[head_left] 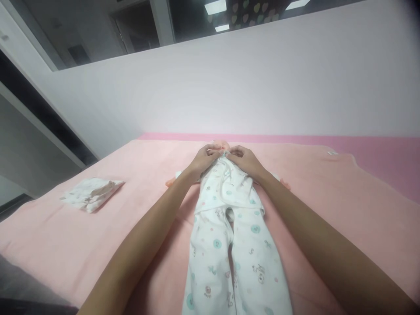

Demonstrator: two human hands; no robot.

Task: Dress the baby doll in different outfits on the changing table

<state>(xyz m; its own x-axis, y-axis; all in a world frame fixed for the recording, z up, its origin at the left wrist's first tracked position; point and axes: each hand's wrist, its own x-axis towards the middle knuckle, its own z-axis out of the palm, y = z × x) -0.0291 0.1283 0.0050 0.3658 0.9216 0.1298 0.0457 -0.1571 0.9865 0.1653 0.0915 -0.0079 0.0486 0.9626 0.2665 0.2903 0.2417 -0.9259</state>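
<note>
A baby doll (222,143) lies on its back, its head toward the wall and its arms spread to both sides. It wears a white printed baby top (229,186) with snap buttons down the front, and matching white trousers (213,258) that stretch toward me. At the neck of the top, my left hand (206,158) pinches the collar from the left side. My right hand (246,161) pinches the collar from the right, close to the other hand. The doll's face is mostly hidden behind my fingers.
A pink blanket (328,210) covers the surface under the doll. To the left lies a folded white and beige cloth bundle (93,192). Behind the pink edge rises a white wall (246,87), with a window (197,22) above it.
</note>
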